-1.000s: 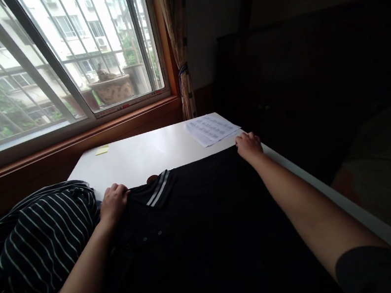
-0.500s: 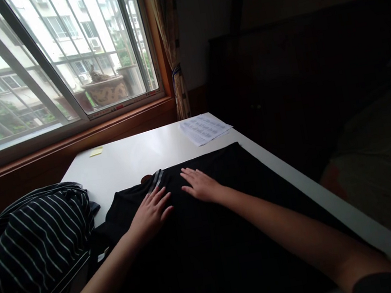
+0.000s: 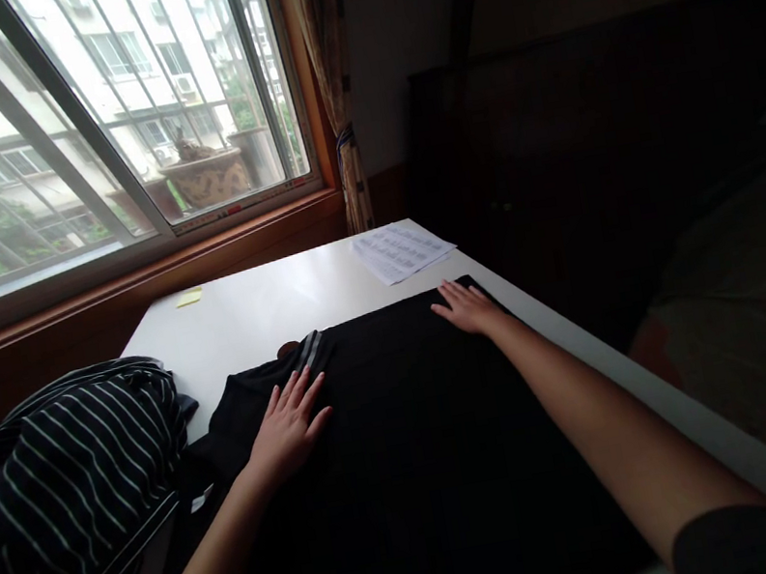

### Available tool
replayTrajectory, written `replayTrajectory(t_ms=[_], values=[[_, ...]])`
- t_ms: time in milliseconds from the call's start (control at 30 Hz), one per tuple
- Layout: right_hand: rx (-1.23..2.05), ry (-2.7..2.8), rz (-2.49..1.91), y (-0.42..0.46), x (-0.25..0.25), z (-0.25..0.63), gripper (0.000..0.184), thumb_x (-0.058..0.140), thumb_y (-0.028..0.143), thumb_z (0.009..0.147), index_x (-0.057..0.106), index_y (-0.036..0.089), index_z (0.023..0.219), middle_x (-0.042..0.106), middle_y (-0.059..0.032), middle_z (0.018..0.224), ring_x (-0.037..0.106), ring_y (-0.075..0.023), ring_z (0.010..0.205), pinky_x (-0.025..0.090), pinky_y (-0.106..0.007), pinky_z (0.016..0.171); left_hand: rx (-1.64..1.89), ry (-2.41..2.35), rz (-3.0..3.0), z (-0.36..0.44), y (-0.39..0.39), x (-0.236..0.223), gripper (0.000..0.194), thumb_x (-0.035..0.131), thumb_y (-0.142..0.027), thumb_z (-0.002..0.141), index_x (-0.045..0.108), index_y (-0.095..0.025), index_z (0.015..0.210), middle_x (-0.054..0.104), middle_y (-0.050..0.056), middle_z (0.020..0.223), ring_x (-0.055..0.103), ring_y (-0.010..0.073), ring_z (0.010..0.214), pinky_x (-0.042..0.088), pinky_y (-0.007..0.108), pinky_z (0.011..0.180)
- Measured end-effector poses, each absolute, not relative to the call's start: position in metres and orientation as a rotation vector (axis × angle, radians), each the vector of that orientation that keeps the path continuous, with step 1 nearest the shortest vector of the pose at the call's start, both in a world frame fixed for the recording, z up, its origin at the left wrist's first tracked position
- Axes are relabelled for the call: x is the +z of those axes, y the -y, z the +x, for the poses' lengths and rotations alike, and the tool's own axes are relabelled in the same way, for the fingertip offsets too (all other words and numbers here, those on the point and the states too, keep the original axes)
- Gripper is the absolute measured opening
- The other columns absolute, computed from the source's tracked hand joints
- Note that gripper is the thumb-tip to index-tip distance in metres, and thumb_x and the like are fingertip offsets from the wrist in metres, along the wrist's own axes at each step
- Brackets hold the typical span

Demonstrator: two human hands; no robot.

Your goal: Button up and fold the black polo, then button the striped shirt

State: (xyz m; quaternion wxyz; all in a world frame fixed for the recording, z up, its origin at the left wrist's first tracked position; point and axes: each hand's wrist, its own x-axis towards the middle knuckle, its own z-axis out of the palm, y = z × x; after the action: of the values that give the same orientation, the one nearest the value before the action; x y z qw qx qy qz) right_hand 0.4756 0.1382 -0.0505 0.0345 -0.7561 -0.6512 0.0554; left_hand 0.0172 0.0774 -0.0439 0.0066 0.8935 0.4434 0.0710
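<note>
A black garment [image 3: 409, 439], which looks like a shirt, lies spread over the white table [image 3: 248, 314]. My left hand [image 3: 288, 420] rests flat on it with fingers apart, close to a grey-striped band [image 3: 312, 348] at the garment's far left. Over at the far right corner of the cloth, my right hand [image 3: 465, 305] lies palm down, fingers stretched out. A small white tag [image 3: 202, 498] shows on the dark cloth left of my left forearm. Part of a round brown object [image 3: 288, 350] peeks out behind the striped band.
A heap of black-and-white striped cloth [image 3: 83, 474] sits at the table's left. Printed sheets [image 3: 403, 252] lie at the far right edge, and a yellow sticky note [image 3: 189, 298] at the far left. Beyond stands a barred window with a tied curtain [image 3: 351, 175].
My right hand has slid right across the garment, from near its middle to the far right corner. My left hand has stayed almost in place.
</note>
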Motion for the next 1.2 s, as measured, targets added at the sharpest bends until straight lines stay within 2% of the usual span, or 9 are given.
replayTrajectory(t_ms=[200,400,633,800,900,967,1033,1133,1200], values=[[0.082,1.887,-2.47,-0.141,-0.051,0.512,0.073,0.015,0.056,0.097,0.022,0.013,0.156,0.012,-0.0078,0.164,0.013,-0.0271,0.15,0.012,-0.053,0.12,0.205,-1.423,2.796,0.018,-0.077,-0.045,0.062,0.03,-0.06,0.099,0.024,-0.034,0.154,0.017,0.002,0.163,0.014,0.0279,0.15,0.017,0.056,0.12],[-0.192,1.863,-2.27,-0.128,-0.034,0.456,0.063,0.023,0.042,0.099,0.031,0.007,0.151,0.021,-0.0127,0.162,0.015,-0.0267,0.15,0.01,-0.052,0.12,0.216,-1.427,2.81,0.018,-0.078,-0.047,0.059,0.031,-0.059,0.099,0.029,-0.034,0.153,0.019,0.002,0.163,0.015,0.0284,0.15,0.017,0.056,0.12],[0.055,2.337,-1.681,-0.063,-0.034,0.321,0.072,0.02,0.059,0.099,0.03,0.013,0.153,0.022,-0.0104,0.161,0.019,-0.0232,0.149,0.017,-0.046,0.121,0.245,-1.426,2.819,0.018,-0.078,-0.049,0.059,0.031,-0.059,0.098,0.031,-0.035,0.152,0.022,0.001,0.162,0.017,0.0281,0.15,0.018,0.055,0.119],[0.124,2.382,-1.661,-0.029,-0.046,0.321,0.069,0.027,0.059,0.099,0.033,0.015,0.152,0.026,-0.0094,0.16,0.021,-0.0233,0.149,0.016,-0.045,0.122,0.242,-1.428,2.818,0.018,-0.077,-0.047,0.059,0.032,-0.059,0.099,0.031,-0.034,0.152,0.021,0.002,0.162,0.016,0.0285,0.15,0.017,0.056,0.119],[0.072,2.254,-1.825,-0.024,-0.041,0.368,0.062,0.033,0.054,0.099,0.04,0.018,0.149,0.034,-0.01,0.157,0.031,-0.0257,0.145,0.023,-0.046,0.119,0.217,-1.426,2.806,0.018,-0.076,-0.046,0.059,0.031,-0.059,0.099,0.031,-0.033,0.152,0.021,0.002,0.162,0.015,0.0282,0.15,0.017,0.056,0.12],[-0.004,2.136,-1.956,-0.019,-0.033,0.401,0.048,0.04,0.049,0.099,0.051,0.025,0.14,0.045,-0.0081,0.15,0.044,-0.0252,0.136,0.036,-0.044,0.112,0.2,-1.434,2.799,0.018,-0.076,-0.046,0.059,0.031,-0.059,0.099,0.031,-0.033,0.152,0.02,0.002,0.162,0.014,0.028,0.15,0.017,0.056,0.12],[-0.046,2.065,-2.023,-0.013,-0.024,0.427,0.038,0.049,0.042,0.098,0.057,0.024,0.131,0.052,-0.0107,0.141,0.054,-0.0254,0.124,0.045,-0.046,0.104,0.191,-1.441,2.796,0.018,-0.076,-0.046,0.059,0.031,-0.058,0.099,0.032,-0.033,0.152,0.019,0.002,0.162,0.014,0.0279,0.15,0.016,0.055,0.12],[-0.087,2.009,-2.08,-0.001,-0.011,0.445,0.029,0.051,0.037,0.099,0.06,0.022,0.122,0.058,-0.0099,0.129,0.06,-0.0208,0.108,0.053,-0.042,0.092,0.193,-1.441,2.795,0.018,-0.076,-0.046,0.058,0.032,-0.057,0.099,0.032,-0.032,0.152,0.02,0.003,0.162,0.014,0.028,0.15,0.015,0.055,0.12],[-0.111,1.982,-2.111,0.005,-0.003,0.449,0.027,0.05,0.037,0.099,0.061,0.023,0.12,0.058,-0.0095,0.127,0.06,-0.0196,0.105,0.054,-0.04,0.089,0.2,-1.432,2.795,0.017,-0.076,-0.046,0.058,0.032,-0.057,0.099,0.032,-0.032,0.152,0.02,0.004,0.162,0.014,0.0283,0.15,0.015,0.055,0.119]])
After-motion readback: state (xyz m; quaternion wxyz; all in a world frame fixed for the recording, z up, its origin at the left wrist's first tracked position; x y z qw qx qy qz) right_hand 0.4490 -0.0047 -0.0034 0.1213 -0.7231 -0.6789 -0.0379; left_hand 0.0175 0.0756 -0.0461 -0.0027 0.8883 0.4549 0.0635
